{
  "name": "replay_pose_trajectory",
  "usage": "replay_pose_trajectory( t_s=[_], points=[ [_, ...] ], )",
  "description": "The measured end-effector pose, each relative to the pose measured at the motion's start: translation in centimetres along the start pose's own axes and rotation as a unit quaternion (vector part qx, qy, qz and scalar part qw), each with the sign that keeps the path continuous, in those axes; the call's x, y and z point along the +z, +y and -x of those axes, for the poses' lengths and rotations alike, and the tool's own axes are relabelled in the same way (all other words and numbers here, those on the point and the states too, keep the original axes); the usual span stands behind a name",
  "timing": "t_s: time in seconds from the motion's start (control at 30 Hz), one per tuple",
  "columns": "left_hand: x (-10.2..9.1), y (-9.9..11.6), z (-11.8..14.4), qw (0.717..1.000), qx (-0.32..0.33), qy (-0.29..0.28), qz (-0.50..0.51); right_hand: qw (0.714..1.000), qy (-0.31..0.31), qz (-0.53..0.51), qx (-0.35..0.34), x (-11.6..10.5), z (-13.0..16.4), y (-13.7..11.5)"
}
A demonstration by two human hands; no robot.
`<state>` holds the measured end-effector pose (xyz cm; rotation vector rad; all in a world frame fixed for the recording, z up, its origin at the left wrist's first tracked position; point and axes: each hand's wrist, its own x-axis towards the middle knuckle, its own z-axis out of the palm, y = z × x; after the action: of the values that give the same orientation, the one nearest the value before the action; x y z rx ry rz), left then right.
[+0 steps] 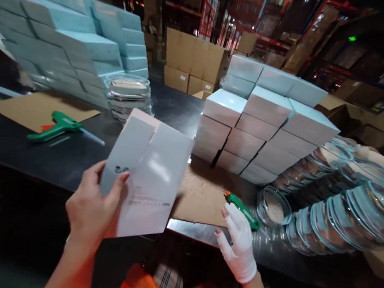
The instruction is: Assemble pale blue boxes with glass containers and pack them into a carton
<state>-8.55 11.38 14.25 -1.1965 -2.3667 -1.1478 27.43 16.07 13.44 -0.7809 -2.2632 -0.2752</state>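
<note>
Running across in front of you, a dark table (9,144) is carrying a flat cardboard sheet (21,108) at the left, with a green glue gun (59,126) lying partly on it and a translucent stick poking out rightward. Farther back, brown cartons (204,55) are standing beyond the table, and tall shelving (277,42) is rising through the dim room behind. Near the table's front edge, a second cardboard piece (202,198) is lying flat, and another glue gun (244,212) is pointing its orange tip leftward over it.

Among the containers, pale boxes (48,47) are rising in a stepped stack at far left, their contents hidden. Just beside them, clear glass containers (128,92) are standing piled. Your bare left hand (94,202) is gripping a white box (159,173), holding it tilted above the table's front edge; its inside is not showing. More white boxes (257,134) are standing stacked right of centre. Your gloved right hand (239,246) is holding its fingers apart beside the second glue gun; you cannot tell whether they are touching. Next comes a glass bowl (273,208), something pale showing inside, and at far right stacked glassware (346,218) is leaning in slanted rows.
</note>
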Motion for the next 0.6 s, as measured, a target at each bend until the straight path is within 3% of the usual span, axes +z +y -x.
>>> replay_pose_trajectory(
  t_s=[0.07, 0.17, 0.23, 0.33, 0.4, 0.47, 0.53, 0.6],
  points=[
    [-1.3, 2.0, 2.6, 0.988, 0.115, -0.011, 0.102, 0.998, 0.052, -0.026, 0.028, -0.5, 0.4, -2.3],
    [-1.6, 3.9, 6.9, 0.924, 0.254, -0.140, 0.250, 0.994, 0.079, -0.036, 0.061, -1.6, -0.8, -3.6],
    [-1.2, 3.8, 9.4, 0.896, 0.273, -0.176, 0.302, 0.992, 0.050, -0.055, 0.098, -2.1, -1.0, -3.6],
    [-0.6, 1.9, 11.4, 0.889, 0.273, -0.187, 0.316, 0.982, 0.000, -0.104, 0.160, -2.3, -0.3, -3.2],
    [-0.5, 0.2, 11.7, 0.884, 0.280, -0.211, 0.309, 0.962, -0.082, -0.167, 0.202, -2.5, -0.3, -2.9],
    [-0.5, -1.4, 11.2, 0.877, 0.275, -0.245, 0.308, 0.899, -0.220, -0.294, 0.240, -2.8, -0.9, -2.5],
    [-0.5, -2.5, 10.5, 0.864, 0.255, -0.302, 0.310, 0.788, -0.338, -0.442, 0.265, -2.9, -1.4, -2.5],
    [-0.1, -3.3, 10.0, 0.839, 0.239, -0.387, 0.300, 0.699, -0.367, -0.531, 0.309, -2.4, -0.9, -2.9]
  ],
)
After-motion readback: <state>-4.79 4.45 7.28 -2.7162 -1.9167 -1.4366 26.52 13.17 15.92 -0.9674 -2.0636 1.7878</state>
